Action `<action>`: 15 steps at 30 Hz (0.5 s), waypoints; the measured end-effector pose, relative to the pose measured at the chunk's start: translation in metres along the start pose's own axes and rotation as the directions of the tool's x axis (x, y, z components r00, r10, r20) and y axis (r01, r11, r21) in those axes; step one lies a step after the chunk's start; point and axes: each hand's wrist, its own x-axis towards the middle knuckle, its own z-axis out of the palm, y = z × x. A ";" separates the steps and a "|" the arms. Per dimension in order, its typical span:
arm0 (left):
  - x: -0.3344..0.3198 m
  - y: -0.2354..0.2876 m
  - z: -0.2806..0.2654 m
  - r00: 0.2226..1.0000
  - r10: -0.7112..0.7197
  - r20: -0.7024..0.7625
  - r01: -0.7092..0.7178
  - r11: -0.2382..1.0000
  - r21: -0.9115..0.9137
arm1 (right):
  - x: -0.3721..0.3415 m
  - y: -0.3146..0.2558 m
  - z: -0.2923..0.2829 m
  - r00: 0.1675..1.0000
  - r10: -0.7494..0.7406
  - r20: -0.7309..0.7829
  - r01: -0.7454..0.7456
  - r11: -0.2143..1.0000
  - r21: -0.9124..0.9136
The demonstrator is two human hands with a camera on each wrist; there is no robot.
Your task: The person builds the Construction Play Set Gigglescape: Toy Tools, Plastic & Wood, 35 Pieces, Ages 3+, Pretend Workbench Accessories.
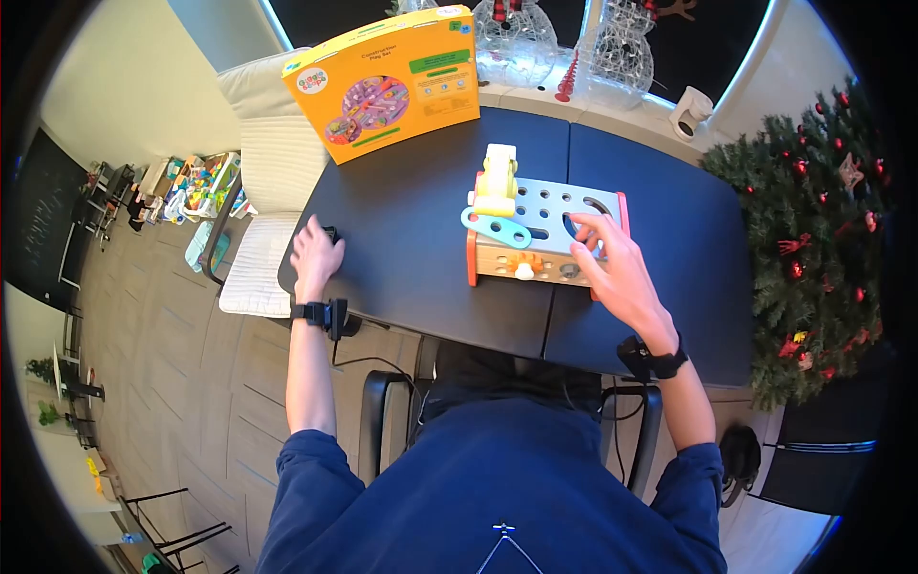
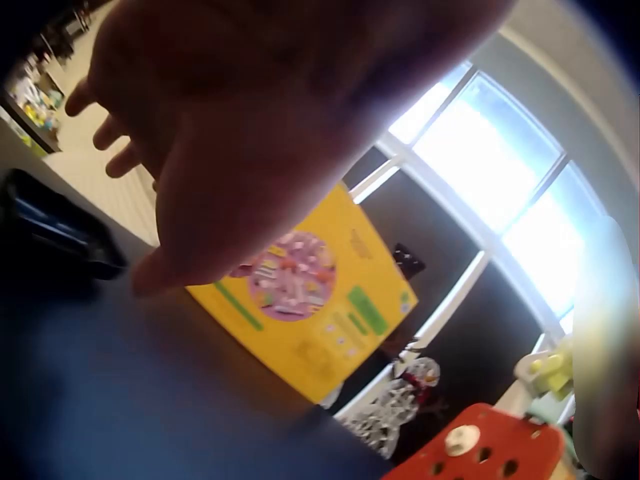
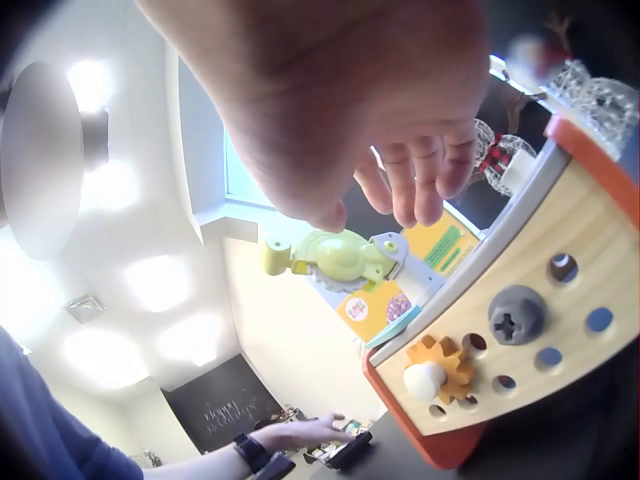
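A toy workbench (image 1: 559,203) with a grey top, red ends and a pale wooden front stands on the dark table. My right hand (image 1: 617,268) hovers over its right side with loosely bent fingers and nothing between them. Fixed to the front are an orange gear (image 3: 440,370) with a white peg and a grey screw (image 3: 517,315). At the top left corner sit a teal strip with holes (image 1: 496,229) and a yellow-green toy piece (image 1: 498,177). My left hand (image 1: 317,256), fingers spread, is at the table's left edge beside a small black object (image 2: 55,235).
A yellow play set box (image 1: 382,81) stands at the back left of the table (image 1: 411,230). Behind are wire snowmen (image 1: 612,57) on the sill. A decorated Christmas tree (image 1: 798,249) borders the right side, and a cushioned chair (image 1: 263,258) the left.
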 end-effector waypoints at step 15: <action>-0.083 0.082 -0.093 0.911 0.325 -0.254 -0.409 0.633 -0.657 | -0.009 0.001 -0.039 0.973 -0.028 -0.228 0.052 0.994 0.100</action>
